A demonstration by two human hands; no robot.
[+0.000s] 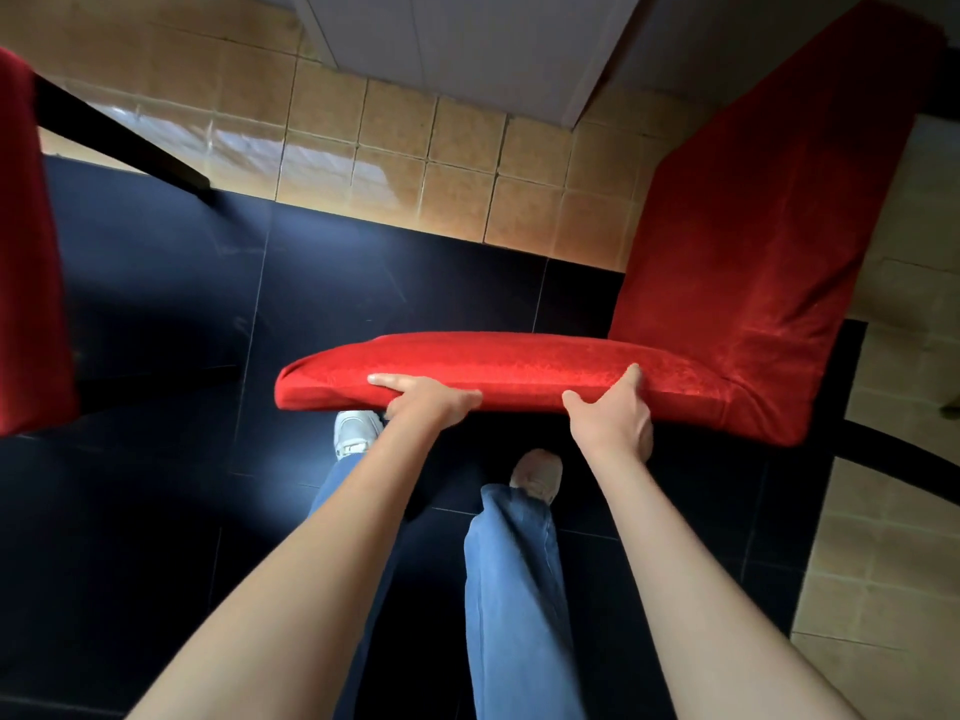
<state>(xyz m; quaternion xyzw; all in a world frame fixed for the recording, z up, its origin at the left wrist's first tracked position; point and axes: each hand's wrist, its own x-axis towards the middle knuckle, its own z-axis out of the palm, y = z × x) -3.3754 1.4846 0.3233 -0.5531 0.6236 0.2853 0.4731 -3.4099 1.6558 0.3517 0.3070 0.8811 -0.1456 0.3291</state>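
Observation:
A chair in a red velvet cover [519, 366] stands side-on in front of me, its seat at centre and its tall backrest [753, 215] rising to the upper right. My left hand [431, 400] grips the near edge of the seat, thumb on top and fingers curled under the cover's hem. My right hand [615, 407] grips the same edge further right, thumb and forefinger spread on the fabric and the other fingers hidden below. Both arms reach straight down from the bottom of the view.
Another red-covered chair [26, 252] fills the left edge, with a dark leg [119, 132] slanting out from it. The floor is dark tile [156, 511] near me and tan tile [415, 163] beyond. A white door or panel [467, 44] stands at the top. My jeans and shoes show below the seat.

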